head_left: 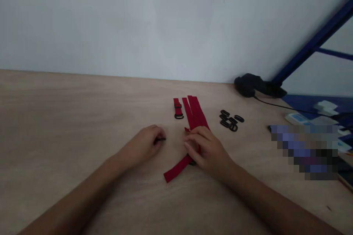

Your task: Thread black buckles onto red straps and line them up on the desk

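My left hand (149,141) is closed on a small black buckle (162,139), of which only a thin edge shows between thumb and fingers. To its right, my right hand (208,150) pinches a red webbing strap (178,169) whose loose end slants down to the left. Part of a black ring (192,162) peeks out under that hand. Beyond the hands lies a short red strap piece (178,109) fitted with a black slider and a D-shaped ring. Beside it, several long red straps (197,112) lie side by side, their near ends hidden by my right hand.
Several loose black buckles and rings (228,119) lie right of the straps. A black device with a cable (255,85) sits against the wall at the back right. Papers (299,118) and a blurred-out object (306,152) occupy the right side of the wooden table (68,117).
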